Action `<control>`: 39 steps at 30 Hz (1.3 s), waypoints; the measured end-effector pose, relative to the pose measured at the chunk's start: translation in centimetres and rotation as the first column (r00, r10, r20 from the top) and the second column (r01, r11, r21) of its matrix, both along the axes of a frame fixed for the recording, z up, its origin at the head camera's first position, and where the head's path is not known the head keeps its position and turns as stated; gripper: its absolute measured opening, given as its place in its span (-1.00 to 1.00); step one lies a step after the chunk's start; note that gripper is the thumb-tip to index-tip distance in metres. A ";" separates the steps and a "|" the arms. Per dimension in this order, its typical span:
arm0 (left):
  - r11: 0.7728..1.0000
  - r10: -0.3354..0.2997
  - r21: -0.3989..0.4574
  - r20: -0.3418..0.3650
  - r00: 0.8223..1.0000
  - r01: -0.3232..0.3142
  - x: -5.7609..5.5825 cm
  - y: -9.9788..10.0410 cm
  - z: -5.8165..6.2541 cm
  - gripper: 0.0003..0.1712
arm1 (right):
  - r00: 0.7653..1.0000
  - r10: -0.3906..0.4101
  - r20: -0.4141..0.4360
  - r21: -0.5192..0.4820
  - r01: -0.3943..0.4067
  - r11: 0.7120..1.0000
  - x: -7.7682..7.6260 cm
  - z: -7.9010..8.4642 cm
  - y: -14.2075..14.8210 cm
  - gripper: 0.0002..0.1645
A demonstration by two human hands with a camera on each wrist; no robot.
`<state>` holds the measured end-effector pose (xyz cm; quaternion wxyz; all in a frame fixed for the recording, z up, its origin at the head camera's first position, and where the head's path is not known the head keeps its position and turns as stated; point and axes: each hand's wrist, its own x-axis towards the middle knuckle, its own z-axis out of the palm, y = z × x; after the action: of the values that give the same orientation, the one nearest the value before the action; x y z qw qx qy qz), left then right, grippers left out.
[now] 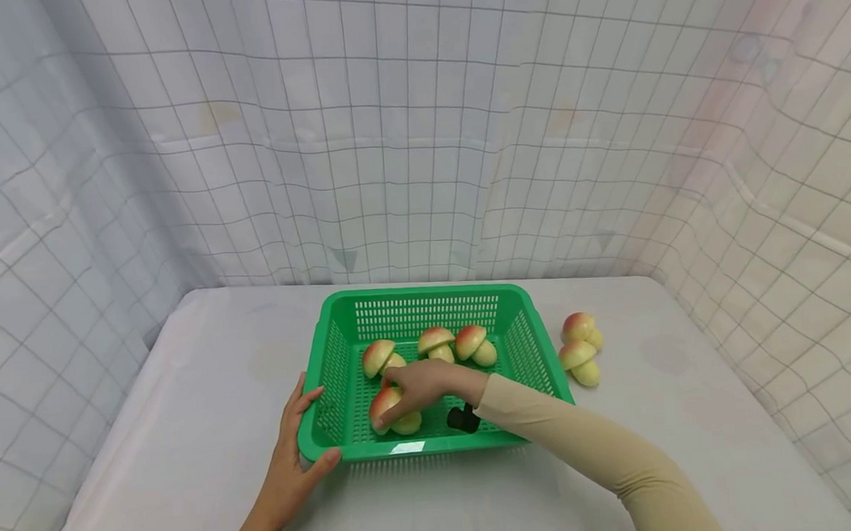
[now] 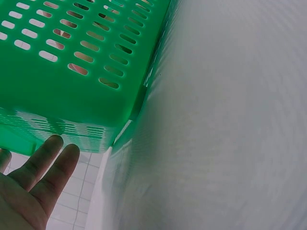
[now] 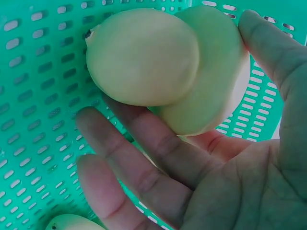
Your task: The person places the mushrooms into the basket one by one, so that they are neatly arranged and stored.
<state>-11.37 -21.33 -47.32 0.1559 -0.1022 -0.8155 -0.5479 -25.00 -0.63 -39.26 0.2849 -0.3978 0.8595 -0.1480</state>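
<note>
My right hand point(image 1: 420, 384) grips 1 mushroom point(image 1: 381, 403) in the green basket point(image 1: 427, 292); my spread left hand point(image 1: 288, 461) touches its near-left corner; 3 other mushrooms point(image 1: 436, 339) inside seem done; 2 outer mushrooms point(image 1: 577, 354) on the desk point(image 1: 693, 412) seem pending.

Red-and-yellow mushrooms point(image 1: 470, 341) are inside the green slotted basket point(image 1: 427, 290)
</note>
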 end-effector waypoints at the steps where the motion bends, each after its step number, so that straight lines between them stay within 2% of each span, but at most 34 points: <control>1: 1.000 -0.002 0.000 0.003 1.000 0.002 0.0 0.0 0.0 -0.10 | 1.000 -0.003 -0.003 0.004 0.003 1.000 0.0 0.0 0.0 -0.30; 8: 1.000 0.000 0.008 0.004 1.000 0.000 0.0 0.0 0.0 -0.10 | 0.995 -0.003 -0.097 0.070 0.010 0.997 0.1 -0.1 -0.2 -0.29; 12: 1.000 0.005 0.004 0.011 1.000 -0.005 -0.1 0.0 0.0 -0.10 | 0.997 0.011 -0.079 0.042 -0.008 0.999 0.1 0.3 0.4 -0.23; 15: 1.000 0.006 0.001 0.014 1.000 -0.006 -0.1 0.0 -0.1 -0.11 | 0.995 -0.002 -0.100 0.032 0.006 0.999 0.1 1.3 1.5 -0.13; 17: 1.000 0.005 0.001 0.014 1.000 -0.005 -0.1 0.1 -0.1 -0.10 | 0.993 -0.017 -0.117 0.021 0.019 1.000 0.0 2.2 2.8 -0.08; 19: 1.000 0.001 0.000 0.005 1.000 -0.001 -0.1 0.1 -0.1 -0.10 | 0.991 -0.057 -0.122 0.010 0.059 0.998 -0.2 3.1 4.4 -0.12; 22: 1.000 -0.005 -0.004 -0.002 1.000 0.005 -0.1 0.1 -0.1 -0.09 | 0.990 -0.117 -0.083 -0.052 0.113 0.992 -0.5 4.3 7.6 -0.21; 24: 1.000 -0.010 -0.009 -0.015 1.000 0.010 -0.1 0.0 -0.2 -0.08 | 0.983 -0.175 -0.057 -0.115 0.167 0.979 -0.7 4.9 9.9 -0.27; 26: 1.000 -0.013 -0.013 -0.021 1.000 0.013 -0.2 -0.2 -0.3 -0.08 | 0.971 -0.239 -0.021 -0.205 0.230 0.951 -0.8 5.4 12.4 -0.32; 28: 1.000 -0.015 -0.012 -0.028 0.999 0.014 -0.2 -0.3 -0.5 -0.09 | 0.946 -0.324 0.025 -0.301 0.317 0.900 -1.0 5.6 14.9 -0.34; 30: 1.000 -0.015 -0.016 -0.028 0.999 0.015 -0.2 -0.4 -0.6 -0.09 | 0.907 -0.418 0.061 -0.388 0.407 0.827 -1.2 5.3 17.3 -0.33; 32: 1.000 -0.013 -0.012 -0.026 1.000 0.013 -0.3 -0.4 -0.6 -0.10 | 0.858 -0.508 0.078 -0.453 0.485 0.748 -1.4 4.6 19.5 -0.29; 35: 1.000 -0.010 -0.009 -0.025 1.000 0.010 -0.2 -0.3 -0.6 -0.10 | 0.764 -0.643 0.054 -0.498 0.579 0.646 -1.6 2.9 22.1 -0.18; 37: 1.000 -0.012 -0.002 -0.023 1.000 0.012 -0.2 -0.3 -0.5 -0.10 | 0.704 -0.710 0.003 -0.506 0.613 0.606 -1.6 1.6 23.5 -0.11; 39: 1.000 -0.014 0.002 -0.018 1.000 0.014 -0.2 -0.2 -0.5 -0.10 | 0.653 -0.755 -0.063 -0.495 0.636 0.592 -1.5 0.3 24.6 -0.06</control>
<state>-11.55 -21.58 -47.81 0.1596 -0.1126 -0.8127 -0.5490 -26.52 23.98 -38.96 -0.0101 -0.0948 0.9206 -0.3788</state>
